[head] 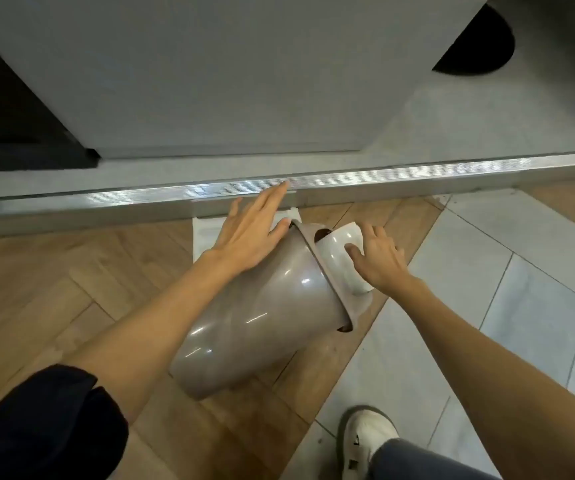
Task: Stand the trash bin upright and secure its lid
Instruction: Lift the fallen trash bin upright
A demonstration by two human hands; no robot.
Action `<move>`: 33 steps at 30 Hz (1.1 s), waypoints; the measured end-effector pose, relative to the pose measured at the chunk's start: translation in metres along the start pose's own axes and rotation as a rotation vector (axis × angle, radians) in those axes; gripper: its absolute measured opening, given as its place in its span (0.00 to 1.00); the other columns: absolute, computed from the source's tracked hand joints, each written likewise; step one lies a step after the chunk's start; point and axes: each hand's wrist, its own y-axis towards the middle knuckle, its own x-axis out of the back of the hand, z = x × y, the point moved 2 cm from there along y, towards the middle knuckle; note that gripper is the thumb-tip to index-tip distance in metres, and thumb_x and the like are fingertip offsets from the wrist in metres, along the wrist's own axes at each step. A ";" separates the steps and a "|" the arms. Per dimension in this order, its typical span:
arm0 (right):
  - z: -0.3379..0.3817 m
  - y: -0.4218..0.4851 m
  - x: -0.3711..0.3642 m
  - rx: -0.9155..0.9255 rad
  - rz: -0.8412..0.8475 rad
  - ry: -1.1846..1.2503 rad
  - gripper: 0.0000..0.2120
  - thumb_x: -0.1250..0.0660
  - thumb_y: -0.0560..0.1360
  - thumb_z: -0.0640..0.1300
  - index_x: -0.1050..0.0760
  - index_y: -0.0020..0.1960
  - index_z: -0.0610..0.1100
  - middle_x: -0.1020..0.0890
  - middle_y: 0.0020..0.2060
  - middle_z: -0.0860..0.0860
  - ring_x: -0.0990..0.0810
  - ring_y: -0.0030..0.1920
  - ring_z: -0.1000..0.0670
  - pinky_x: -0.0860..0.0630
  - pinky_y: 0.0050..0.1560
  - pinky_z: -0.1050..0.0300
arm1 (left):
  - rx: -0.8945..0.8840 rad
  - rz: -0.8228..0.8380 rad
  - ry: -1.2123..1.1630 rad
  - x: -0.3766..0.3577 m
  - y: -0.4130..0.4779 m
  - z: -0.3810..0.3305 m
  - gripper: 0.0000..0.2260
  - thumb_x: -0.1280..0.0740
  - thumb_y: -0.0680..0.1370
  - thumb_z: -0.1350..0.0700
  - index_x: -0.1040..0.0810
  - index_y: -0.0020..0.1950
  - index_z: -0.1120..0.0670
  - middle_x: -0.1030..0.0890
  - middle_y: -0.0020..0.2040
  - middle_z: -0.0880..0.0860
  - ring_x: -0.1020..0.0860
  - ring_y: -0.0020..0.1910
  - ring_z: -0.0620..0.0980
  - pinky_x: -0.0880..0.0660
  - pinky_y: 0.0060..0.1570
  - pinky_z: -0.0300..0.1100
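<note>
A glossy taupe trash bin (pixel 255 317) lies on its side on the wooden floor, its mouth pointing up and to the right. A taupe rim ring (pixel 327 275) sits around the mouth, and a white swing lid (pixel 339 252) tilts out of it. My left hand (pixel 251 233) hovers over or rests on the bin's upper side near the rim, fingers spread and flat. My right hand (pixel 381 263) lies on the white lid, thumb pressing its face, fingers behind its edge; whether they grip it I cannot tell.
A metal-edged step (pixel 417 173) runs across just beyond the bin, with a grey panel (pixel 227 81) above it. A white sheet (pixel 206 233) lies on the floor under my left hand. My white shoe (pixel 365 441) stands on the pale tiles (pixel 521 289) at the lower right.
</note>
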 end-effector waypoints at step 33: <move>0.017 -0.058 -0.012 -0.772 0.186 1.385 0.10 0.41 0.79 0.50 0.31 0.52 0.44 0.26 0.44 0.45 0.27 0.49 0.44 0.29 0.60 0.45 | 0.425 -0.171 -0.584 0.028 -0.035 -0.055 0.14 0.37 0.77 0.51 0.29 0.32 0.54 0.30 0.30 0.48 0.33 0.32 0.46 0.36 0.30 0.40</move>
